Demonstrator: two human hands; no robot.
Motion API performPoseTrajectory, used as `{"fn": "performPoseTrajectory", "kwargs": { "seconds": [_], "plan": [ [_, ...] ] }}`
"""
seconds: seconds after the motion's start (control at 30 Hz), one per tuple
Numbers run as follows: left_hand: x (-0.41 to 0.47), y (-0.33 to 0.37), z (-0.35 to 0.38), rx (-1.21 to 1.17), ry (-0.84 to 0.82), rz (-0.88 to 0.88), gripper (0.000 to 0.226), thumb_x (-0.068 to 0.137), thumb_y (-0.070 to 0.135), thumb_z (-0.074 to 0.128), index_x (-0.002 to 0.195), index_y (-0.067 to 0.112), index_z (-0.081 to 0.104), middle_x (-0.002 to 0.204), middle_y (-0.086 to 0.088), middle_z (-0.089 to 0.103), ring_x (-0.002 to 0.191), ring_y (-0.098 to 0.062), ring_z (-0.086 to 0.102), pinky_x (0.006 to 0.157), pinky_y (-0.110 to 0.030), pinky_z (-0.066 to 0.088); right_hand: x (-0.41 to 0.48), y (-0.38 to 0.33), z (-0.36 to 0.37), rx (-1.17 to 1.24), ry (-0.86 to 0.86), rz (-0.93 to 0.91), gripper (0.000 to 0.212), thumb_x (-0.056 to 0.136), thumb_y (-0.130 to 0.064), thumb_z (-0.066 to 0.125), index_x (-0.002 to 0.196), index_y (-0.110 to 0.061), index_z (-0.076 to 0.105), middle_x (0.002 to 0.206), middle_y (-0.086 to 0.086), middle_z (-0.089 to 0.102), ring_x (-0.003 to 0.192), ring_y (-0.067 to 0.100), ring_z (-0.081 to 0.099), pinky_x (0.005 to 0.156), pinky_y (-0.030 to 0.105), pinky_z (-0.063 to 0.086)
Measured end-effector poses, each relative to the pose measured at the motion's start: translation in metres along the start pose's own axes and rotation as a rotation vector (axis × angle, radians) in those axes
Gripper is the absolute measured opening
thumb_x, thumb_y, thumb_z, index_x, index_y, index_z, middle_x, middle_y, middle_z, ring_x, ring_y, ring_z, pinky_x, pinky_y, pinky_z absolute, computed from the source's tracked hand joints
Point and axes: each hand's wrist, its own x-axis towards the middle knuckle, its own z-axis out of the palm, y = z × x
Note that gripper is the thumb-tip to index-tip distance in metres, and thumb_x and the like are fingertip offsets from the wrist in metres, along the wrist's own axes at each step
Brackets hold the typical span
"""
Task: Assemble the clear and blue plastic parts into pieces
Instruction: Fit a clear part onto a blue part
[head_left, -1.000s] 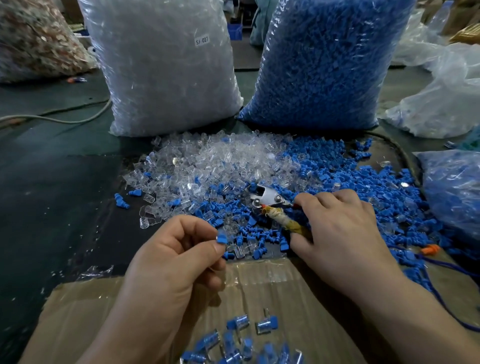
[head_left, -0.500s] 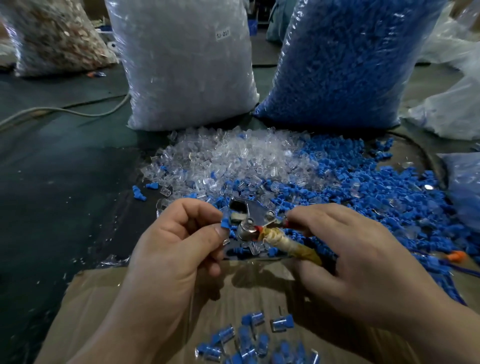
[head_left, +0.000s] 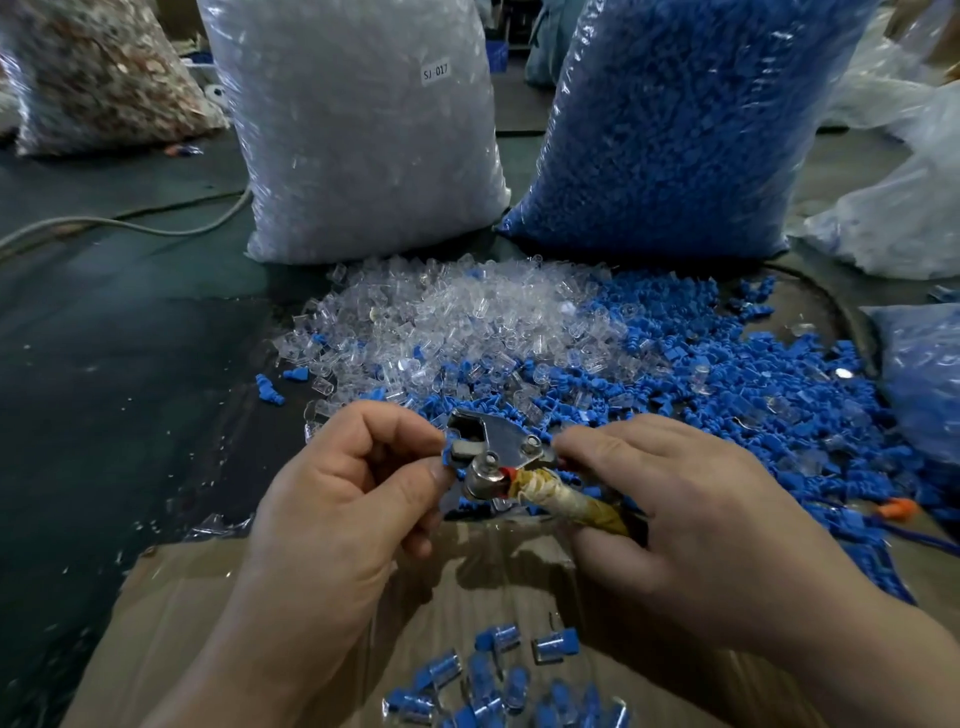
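Since a second ago the right hand (head_left: 691, 519) has lifted the metal tool (head_left: 491, 449) off the pile and brought it to the left hand (head_left: 353, 493), so the two now meet above the near edge of the heap. A small blue part (head_left: 448, 458) is pinched between the left thumb and forefinger, with the other fingers curled in behind, and it touches the left side of the tool's shiny head; whether it sits inside the head cannot be told. The right hand grips the tool's handle (head_left: 563, 501), which is wound in yellowed tape, with the fingers curled round it and the forefinger lying along the top near the head. Just beyond the hands lie the loose parts: a heap of clear parts (head_left: 452, 317) to the left, running into a wider spread of blue parts (head_left: 727, 374) to the right, with a few strays of each mixed at the border. Nearer the person, a sheet of cardboard (head_left: 218, 623) bears a small cluster of assembled pieces (head_left: 498, 675), each clear with a blue insert. Behind the heaps stand two full plastic sacks, the clear-parts sack (head_left: 358, 130) with a white label (head_left: 435, 71) and the blue-parts sack (head_left: 670, 119) beside it. A pale cable (head_left: 130, 226) runs across the dark floor at left.
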Motion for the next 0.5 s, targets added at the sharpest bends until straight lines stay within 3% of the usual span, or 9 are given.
{"fn": "performPoseTrajectory", "kwargs": {
  "seconds": [0.1,0.23,0.3,0.37,0.5],
  "plan": [
    [0.000,0.000,-0.002,0.039,0.018,0.002,0.014,0.069,0.026,0.069,0.083,0.029,0.071,0.064,0.001,0.064,0.054,-0.011,0.059,0.046,-0.021,0.049,0.001,-0.002,-0.001,0.015,-0.013,0.007,0.054,0.076,-0.051,0.048,0.117,-0.022,0.068,0.089,-0.011,0.069,0.080,0.014,0.064,0.068,0.036,0.057],
    [-0.002,0.004,-0.001,0.083,0.039,-0.006,0.013,0.070,0.026,0.072,0.083,0.027,0.071,0.065,-0.001,0.065,0.052,-0.011,0.059,0.047,-0.020,0.050,-0.003,0.000,-0.002,0.071,-0.060,0.047,0.050,0.078,-0.057,0.047,0.119,-0.033,0.062,0.097,-0.022,0.065,0.088,0.002,0.059,0.076,0.026,0.053],
    [-0.001,0.004,-0.002,0.094,0.080,-0.030,0.013,0.078,0.013,0.074,0.082,0.025,0.071,0.066,-0.002,0.065,0.053,-0.011,0.060,0.046,-0.021,0.050,-0.004,0.002,0.000,0.032,-0.038,0.073,0.049,0.078,-0.056,0.047,0.119,-0.033,0.061,0.098,-0.022,0.064,0.089,0.001,0.058,0.079,0.020,0.047],
    [0.000,0.004,-0.004,0.094,0.125,-0.083,0.022,0.082,0.002,0.071,0.081,0.024,0.071,0.066,-0.002,0.066,0.054,-0.010,0.060,0.046,-0.020,0.049,-0.002,0.006,0.003,-0.045,0.027,0.135,0.058,0.077,-0.057,0.045,0.124,-0.025,0.061,0.102,-0.015,0.066,0.092,0.007,0.058,0.083,0.024,0.041],
    [-0.002,0.005,0.005,0.251,0.031,-0.198,0.025,0.085,0.008,0.071,0.081,0.033,0.071,0.061,-0.002,0.068,0.045,-0.005,0.059,0.043,-0.013,0.045,0.006,0.016,0.008,-0.184,0.010,0.259,0.070,0.077,-0.064,0.040,0.130,-0.023,0.056,0.110,-0.007,0.066,0.100,0.018,0.054,0.087,0.037,0.043]
  ]
}}
